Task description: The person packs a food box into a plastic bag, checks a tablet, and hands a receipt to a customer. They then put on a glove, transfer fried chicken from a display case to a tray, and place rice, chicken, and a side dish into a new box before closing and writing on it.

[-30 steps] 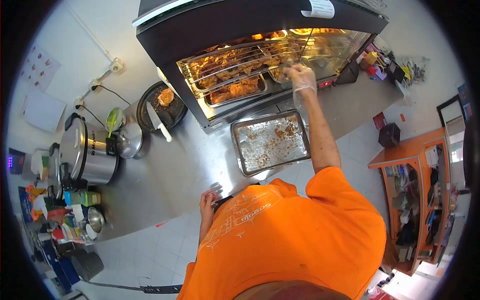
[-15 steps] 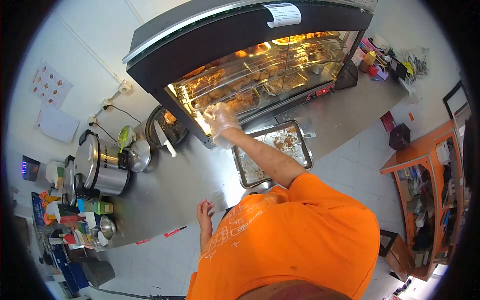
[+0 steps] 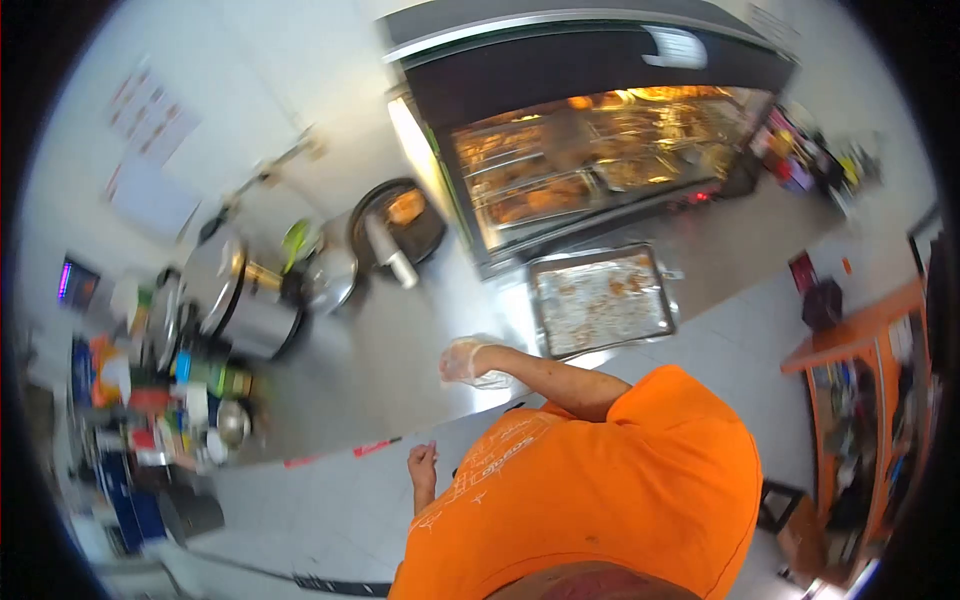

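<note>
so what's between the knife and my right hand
Just bare metal counter between the knife and your right hand, as the head view shows.

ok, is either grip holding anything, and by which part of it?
No held thing shows in the gloved right grip or the left grip; blur hides finer detail.

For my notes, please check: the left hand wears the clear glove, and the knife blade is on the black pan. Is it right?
No, the head view shows the glove on the right hand; the knife blade is on the pan.
</note>
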`<move>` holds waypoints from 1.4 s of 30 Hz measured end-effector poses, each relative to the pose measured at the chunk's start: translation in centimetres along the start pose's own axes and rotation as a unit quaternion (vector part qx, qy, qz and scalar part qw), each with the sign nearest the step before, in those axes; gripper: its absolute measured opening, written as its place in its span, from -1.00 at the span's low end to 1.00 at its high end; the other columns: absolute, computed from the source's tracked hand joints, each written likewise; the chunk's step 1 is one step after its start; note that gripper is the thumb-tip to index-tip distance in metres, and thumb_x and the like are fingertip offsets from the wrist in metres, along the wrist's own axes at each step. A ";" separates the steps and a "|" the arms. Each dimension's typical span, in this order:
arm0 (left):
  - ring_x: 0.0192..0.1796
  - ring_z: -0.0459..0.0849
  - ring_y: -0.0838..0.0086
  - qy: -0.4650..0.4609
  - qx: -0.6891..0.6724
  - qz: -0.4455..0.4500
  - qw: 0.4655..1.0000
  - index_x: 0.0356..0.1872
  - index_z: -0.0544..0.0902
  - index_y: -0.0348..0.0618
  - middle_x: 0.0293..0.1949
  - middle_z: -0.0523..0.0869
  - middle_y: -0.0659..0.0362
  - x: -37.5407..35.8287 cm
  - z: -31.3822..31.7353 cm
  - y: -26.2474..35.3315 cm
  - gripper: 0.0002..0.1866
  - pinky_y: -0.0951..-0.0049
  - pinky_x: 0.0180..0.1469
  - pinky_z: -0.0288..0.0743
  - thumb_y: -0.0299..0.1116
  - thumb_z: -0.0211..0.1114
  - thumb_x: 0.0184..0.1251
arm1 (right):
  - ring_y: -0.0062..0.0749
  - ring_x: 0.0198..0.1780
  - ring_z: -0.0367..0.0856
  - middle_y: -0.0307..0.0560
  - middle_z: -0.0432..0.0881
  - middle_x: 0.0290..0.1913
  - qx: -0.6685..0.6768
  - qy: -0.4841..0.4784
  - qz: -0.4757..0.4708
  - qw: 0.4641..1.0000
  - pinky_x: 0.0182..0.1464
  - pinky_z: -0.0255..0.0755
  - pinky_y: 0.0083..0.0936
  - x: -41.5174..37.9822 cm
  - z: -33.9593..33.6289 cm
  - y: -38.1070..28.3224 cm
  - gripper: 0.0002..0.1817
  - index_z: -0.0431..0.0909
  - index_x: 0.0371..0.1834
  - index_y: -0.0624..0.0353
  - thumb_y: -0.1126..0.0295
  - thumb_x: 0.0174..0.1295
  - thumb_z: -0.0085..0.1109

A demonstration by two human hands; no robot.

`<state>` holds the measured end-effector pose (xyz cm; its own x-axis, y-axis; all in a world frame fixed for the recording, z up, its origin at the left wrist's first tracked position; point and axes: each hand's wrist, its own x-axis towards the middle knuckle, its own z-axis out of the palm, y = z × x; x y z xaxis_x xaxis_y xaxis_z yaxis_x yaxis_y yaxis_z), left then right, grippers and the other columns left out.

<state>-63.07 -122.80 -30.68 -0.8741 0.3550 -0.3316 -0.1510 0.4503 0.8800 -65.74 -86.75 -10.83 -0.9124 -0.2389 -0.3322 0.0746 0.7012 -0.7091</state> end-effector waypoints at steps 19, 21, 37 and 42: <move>0.02 0.57 0.27 0.429 0.015 0.072 0.900 -0.07 0.56 -0.24 -0.05 0.63 0.06 -1.6 -53.8 -10.5 -0.63 0.32 0.11 0.43 -0.23 0.42 0.24 | -0.46 -0.43 0.62 -0.07 0.69 -0.31 0.371 -0.159 0.069 0.912 -0.46 0.49 -0.51 34.2 26.4 -22.3 -0.68 0.51 0.00 0.19 0.25 0.28 0.19; 0.03 0.58 0.24 0.443 0.041 0.110 0.889 -0.12 0.60 -0.22 -0.06 0.65 0.05 3.4 -61.3 -9.0 -0.69 0.29 0.11 0.43 -0.22 0.37 0.28 | -0.46 -0.43 0.62 -0.08 0.68 -0.34 0.361 -0.171 0.086 0.913 -0.45 0.50 -0.51 39.2 27.4 -25.7 -0.67 0.51 0.02 0.19 0.24 0.29 0.19; 0.13 0.63 0.10 0.333 0.439 0.015 0.834 0.06 0.61 -0.10 0.02 0.70 -0.01 40.6 -108.0 13.7 -0.60 -0.17 0.29 0.24 -0.05 0.08 0.42 | -0.42 -0.42 0.67 -0.03 0.69 -0.35 0.270 0.130 0.023 0.954 -0.39 0.57 -0.50 51.7 32.9 -34.4 -0.61 0.53 0.05 0.33 0.29 0.26 0.20; 0.01 0.71 0.04 0.151 0.426 0.010 0.892 -0.10 0.69 -0.15 -0.06 0.73 -0.07 45.2 -113.1 13.2 -0.69 0.03 0.10 0.50 -0.19 0.11 0.36 | -0.37 -0.46 0.68 0.00 0.69 -0.33 0.415 0.282 0.266 0.823 -0.53 0.55 -0.50 49.6 33.6 -34.8 -0.70 0.59 -0.11 0.34 0.32 0.27 0.04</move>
<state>-156.76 -193.48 4.44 -0.9764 0.1918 -0.0988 0.1599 0.9508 0.2652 -100.06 -145.61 -23.53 -0.6858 0.4674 -0.5578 0.5601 -0.1505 -0.8147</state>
